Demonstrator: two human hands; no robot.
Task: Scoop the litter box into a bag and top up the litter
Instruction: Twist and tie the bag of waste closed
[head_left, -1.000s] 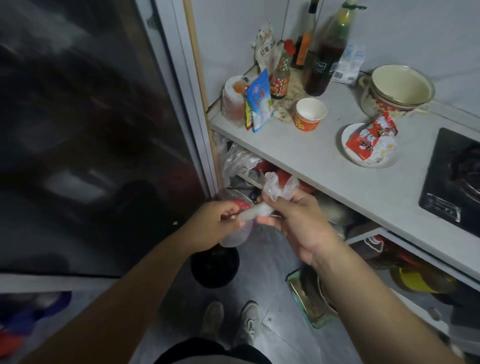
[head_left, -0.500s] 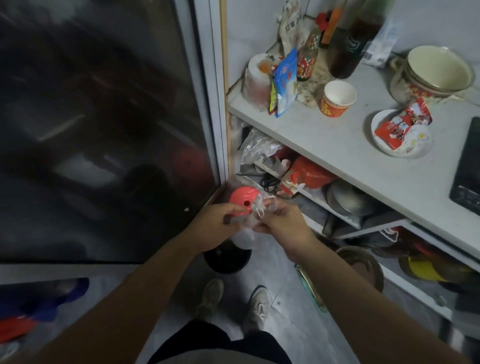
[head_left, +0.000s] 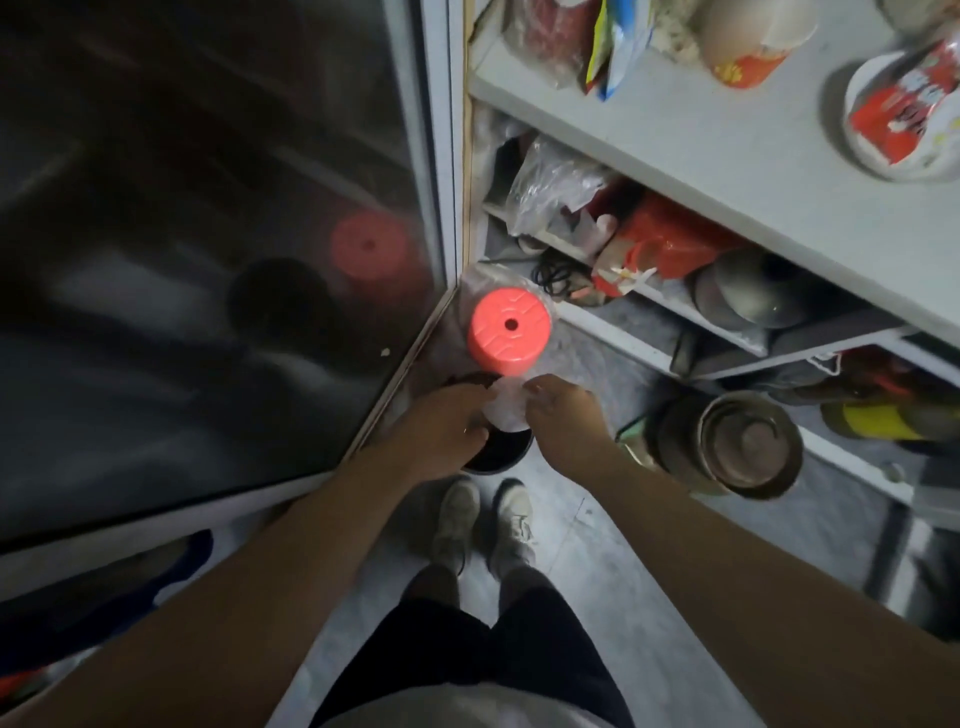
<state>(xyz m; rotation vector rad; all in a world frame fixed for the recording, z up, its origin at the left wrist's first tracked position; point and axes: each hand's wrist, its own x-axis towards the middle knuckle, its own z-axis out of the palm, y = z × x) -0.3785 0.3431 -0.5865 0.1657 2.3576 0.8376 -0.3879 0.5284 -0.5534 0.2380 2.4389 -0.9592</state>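
A small clear plastic bag (head_left: 505, 410) hangs between my two hands, low over a black round bin (head_left: 498, 454) on the floor. My left hand (head_left: 448, 428) grips the bag's left side, and my right hand (head_left: 563, 410) pinches its right side. Both arms reach down and forward. The bag's contents cannot be made out. No litter box or scoop is in view.
A red plastic stool (head_left: 509, 330) stands just beyond the bin, in the corner by a dark glass door (head_left: 208, 234). White shelves (head_left: 727, 171) on the right hold bags, pots and dishes. Stacked metal bowls (head_left: 743, 447) sit on the floor to the right. My shoes (head_left: 483, 525) stand behind the bin.
My head has tilted down and both hands have dropped with the bag from shelf height to just above the black bin.
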